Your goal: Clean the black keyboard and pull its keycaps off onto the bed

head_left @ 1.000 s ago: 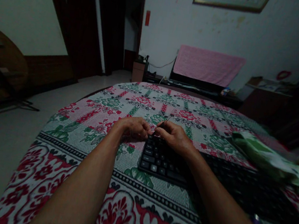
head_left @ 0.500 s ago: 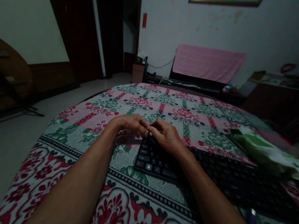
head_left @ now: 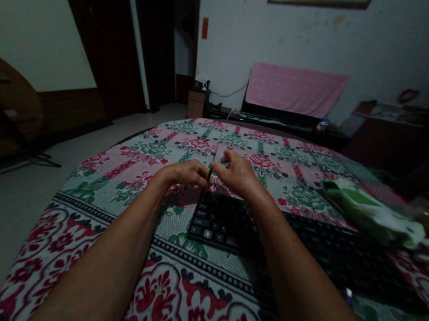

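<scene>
A thin dark stick (head_left: pixel 210 173), too small and dim to name, stands nearly upright between my hands, its upper part faint. My left hand (head_left: pixel 188 173) pinches its lower end with thumb and fingertips, just beyond the far left corner of a black keyboard (head_left: pixel 210 224). My right hand (head_left: pixel 238 173) is raised slightly higher on the other side, its thumb tip at the stick and its index finger curled apart from the thumb. My right forearm crosses over the keyboard and hides part of its keys.
A floral cloth (head_left: pixel 167 280) covers the table. On the right lies a green and white plastic packet (head_left: pixel 369 212), touching or close to the keyboard's far edge. A small purple object (head_left: pixel 348 297) rests near its front edge. A pink towel (head_left: pixel 295 89) hangs behind the table.
My right hand has risen and moved slightly away from the keyboard, and its fingers have spread from the thumb. The stick now shows upright. The view has shifted slightly.
</scene>
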`<state>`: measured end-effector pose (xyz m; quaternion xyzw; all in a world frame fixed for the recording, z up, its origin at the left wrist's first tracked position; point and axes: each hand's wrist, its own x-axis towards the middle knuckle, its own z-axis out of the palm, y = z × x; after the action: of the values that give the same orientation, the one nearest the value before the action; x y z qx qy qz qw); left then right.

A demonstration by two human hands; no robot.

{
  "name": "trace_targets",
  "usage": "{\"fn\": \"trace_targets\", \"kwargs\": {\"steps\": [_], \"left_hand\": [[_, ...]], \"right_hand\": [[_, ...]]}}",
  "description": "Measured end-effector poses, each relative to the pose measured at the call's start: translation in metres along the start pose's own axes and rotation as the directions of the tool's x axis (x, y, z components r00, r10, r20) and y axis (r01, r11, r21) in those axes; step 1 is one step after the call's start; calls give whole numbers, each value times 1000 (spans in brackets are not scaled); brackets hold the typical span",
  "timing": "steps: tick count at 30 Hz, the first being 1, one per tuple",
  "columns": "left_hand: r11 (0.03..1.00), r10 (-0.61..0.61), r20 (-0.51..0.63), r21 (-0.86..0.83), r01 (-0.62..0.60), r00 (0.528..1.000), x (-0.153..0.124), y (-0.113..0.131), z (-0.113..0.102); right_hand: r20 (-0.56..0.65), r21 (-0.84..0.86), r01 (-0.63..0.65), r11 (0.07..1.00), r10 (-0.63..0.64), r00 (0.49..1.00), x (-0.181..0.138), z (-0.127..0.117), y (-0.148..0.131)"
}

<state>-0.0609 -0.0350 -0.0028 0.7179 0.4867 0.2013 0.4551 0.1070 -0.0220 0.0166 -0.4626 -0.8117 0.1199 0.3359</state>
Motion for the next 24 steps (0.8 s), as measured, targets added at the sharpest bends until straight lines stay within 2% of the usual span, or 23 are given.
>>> {"fn": "trace_targets", "kwargs": {"steps": [1, 3, 5, 8, 11, 15, 20, 24], "left_hand": [[1000, -6, -10, 3, 6, 1000, -1, 0, 0], [1000, -15, -41, -9, 14, 999, -1, 1, 1], [999, -21, -69, -33, 19, 997, -1, 3, 2], [998, -35, -79, -49, 31, 996, 1, 4, 2], [998, -47, -60, -40, 44, 997, 2, 4, 2], [996, -59, -44, -68, 55, 997, 0, 2, 2], [996, -51, -44, -71, 48, 998, 0, 3, 4], [997, -41, -98, -68, 34, 994, 8, 2, 4]], "right_hand": [[2, -9, 19, 1000, -19, 1000, 3, -7, 2], [162, -48, 75, 996, -67, 984, 0, -22, 12], [373, -43, 143, 989, -117, 920, -15, -37, 27], [553, -13, 167, 986, -132, 822, -48, -52, 50], [602, -74, 118, 990, -50, 797, -76, -54, 61], [626, -164, 158, 974, -21, 780, -95, -52, 57], [613, -190, 194, 962, -38, 789, -99, -52, 51], [628, -157, 178, 971, -41, 777, -90, -51, 52]]}}
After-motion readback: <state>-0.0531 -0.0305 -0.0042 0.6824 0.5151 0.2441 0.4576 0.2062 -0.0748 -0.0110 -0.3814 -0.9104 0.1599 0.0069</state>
